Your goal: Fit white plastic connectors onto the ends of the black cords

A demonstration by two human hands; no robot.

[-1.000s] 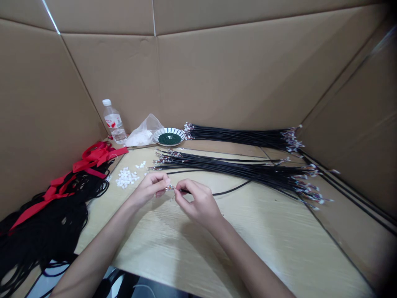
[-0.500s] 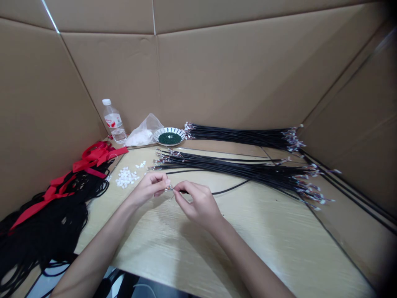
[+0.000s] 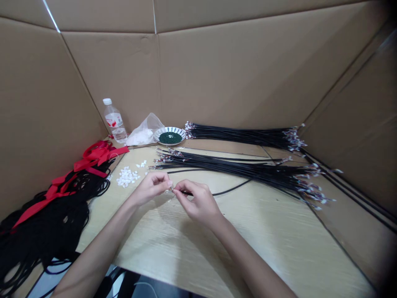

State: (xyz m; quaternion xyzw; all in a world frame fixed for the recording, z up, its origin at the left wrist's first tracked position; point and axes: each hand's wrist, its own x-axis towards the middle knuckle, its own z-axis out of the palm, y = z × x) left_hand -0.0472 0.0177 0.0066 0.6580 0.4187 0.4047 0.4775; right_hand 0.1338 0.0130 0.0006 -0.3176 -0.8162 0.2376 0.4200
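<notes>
A person's left hand (image 3: 151, 189) and right hand (image 3: 200, 201) are working just above the pale wood worktop (image 3: 248, 236). The right hand's grip is pinching a black cord (image 3: 231, 189) near its small metal end (image 3: 170, 188), and the left hand's grip is pressing together on that end. A bundle of black cords (image 3: 248, 171) is lying just beyond.

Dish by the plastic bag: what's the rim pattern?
White rim with dark radial stripes all round; shows best in the head view.
</notes>
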